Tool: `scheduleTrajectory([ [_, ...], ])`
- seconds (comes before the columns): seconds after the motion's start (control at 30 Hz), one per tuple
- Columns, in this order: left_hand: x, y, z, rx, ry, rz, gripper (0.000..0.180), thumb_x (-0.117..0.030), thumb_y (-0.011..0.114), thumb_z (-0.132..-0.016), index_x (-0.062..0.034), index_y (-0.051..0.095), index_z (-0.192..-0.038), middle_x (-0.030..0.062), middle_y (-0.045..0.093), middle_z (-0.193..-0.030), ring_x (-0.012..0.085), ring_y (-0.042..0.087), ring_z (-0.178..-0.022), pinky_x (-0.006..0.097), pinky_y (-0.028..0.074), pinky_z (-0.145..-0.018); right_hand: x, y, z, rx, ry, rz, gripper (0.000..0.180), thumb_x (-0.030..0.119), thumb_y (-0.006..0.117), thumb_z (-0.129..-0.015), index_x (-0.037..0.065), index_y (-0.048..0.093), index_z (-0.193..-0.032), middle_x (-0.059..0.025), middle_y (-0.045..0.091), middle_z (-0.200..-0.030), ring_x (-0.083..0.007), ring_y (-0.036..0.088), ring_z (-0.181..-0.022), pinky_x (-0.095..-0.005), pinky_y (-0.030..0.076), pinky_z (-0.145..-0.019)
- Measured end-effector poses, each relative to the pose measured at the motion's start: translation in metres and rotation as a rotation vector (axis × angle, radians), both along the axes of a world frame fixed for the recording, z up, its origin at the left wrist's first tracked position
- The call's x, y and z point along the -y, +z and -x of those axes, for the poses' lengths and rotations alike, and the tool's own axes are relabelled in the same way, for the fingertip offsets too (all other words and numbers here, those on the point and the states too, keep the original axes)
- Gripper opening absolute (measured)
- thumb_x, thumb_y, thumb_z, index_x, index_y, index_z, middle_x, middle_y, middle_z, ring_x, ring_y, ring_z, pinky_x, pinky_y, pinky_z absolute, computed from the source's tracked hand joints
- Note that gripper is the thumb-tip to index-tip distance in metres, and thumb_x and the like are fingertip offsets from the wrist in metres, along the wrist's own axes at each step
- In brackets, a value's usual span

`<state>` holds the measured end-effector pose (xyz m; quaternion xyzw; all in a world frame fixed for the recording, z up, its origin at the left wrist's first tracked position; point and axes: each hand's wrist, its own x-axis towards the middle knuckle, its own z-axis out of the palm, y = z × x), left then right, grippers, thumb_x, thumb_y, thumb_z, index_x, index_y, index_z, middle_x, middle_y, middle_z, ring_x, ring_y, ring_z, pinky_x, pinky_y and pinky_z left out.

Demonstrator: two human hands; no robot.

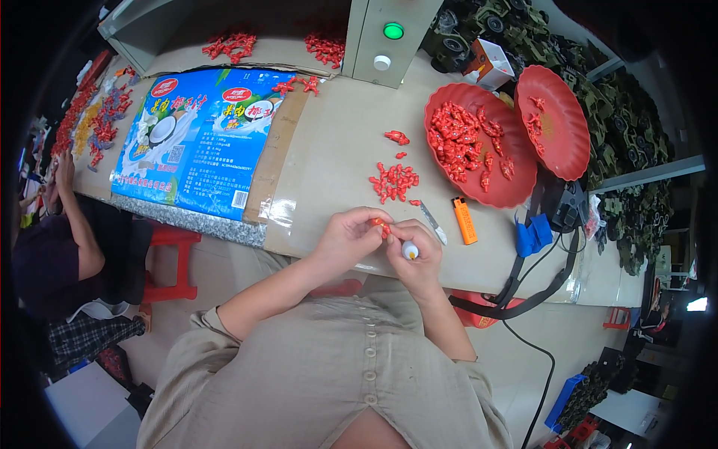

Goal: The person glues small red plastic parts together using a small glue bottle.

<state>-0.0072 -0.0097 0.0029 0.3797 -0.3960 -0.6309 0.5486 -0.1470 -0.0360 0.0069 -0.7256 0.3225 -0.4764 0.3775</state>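
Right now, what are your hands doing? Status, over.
Left hand pinching a small red plastic piece. Right hand gripping a small white-tipped bottle. Loose red pieces piled ahead on bench; nothing between.

Bright even overhead light, soft shadows, sharp ctr, fisheye bend, dark edges

Left hand pinching a small red plastic piece at the table edge, right hand touching it and gripping a small white bottle. Just beyond: a heap of red pieces, a small knife, an orange lighter, two red trays holding more pieces. Farther left, a flattened blue carton; at the far left edge, another person's arm.
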Motion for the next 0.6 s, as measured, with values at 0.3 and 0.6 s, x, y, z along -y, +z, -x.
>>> scheduleTrajectory([
  [0.3, 0.0000, -0.0008, 0.0008, -0.024, 0.014, 0.014, 0.017, -0.001, 0.047, -0.081, 0.0021, 0.054, -0.097, 0.0017, 0.054, -0.087, 0.0042, 0.048, -0.077, 0.018, 0.039, -0.067, -0.0003, -0.0005, -0.0002, -0.009, -0.007, 0.008, 0.018, -0.008, 0.058, -0.066, 0.000, 0.054, -0.081, -0.0106, 0.056, -0.072, -0.0180, 0.056, -0.063, -0.0251, 0.044, -0.057],
  [0.6, -0.0004, 0.0035, -0.0010, 0.005, 0.012, -0.016, 0.017, 0.001, 0.044, -0.081, 0.0024, 0.054, -0.095, 0.0014, 0.054, -0.085, 0.0055, 0.050, -0.078, 0.019, 0.041, -0.070, -0.0002, -0.0001, 0.0002, -0.015, -0.002, 0.016, 0.019, -0.008, 0.058, -0.066, 0.000, 0.054, -0.082, -0.0108, 0.056, -0.073, -0.0181, 0.056, -0.063, -0.0253, 0.045, -0.056],
])
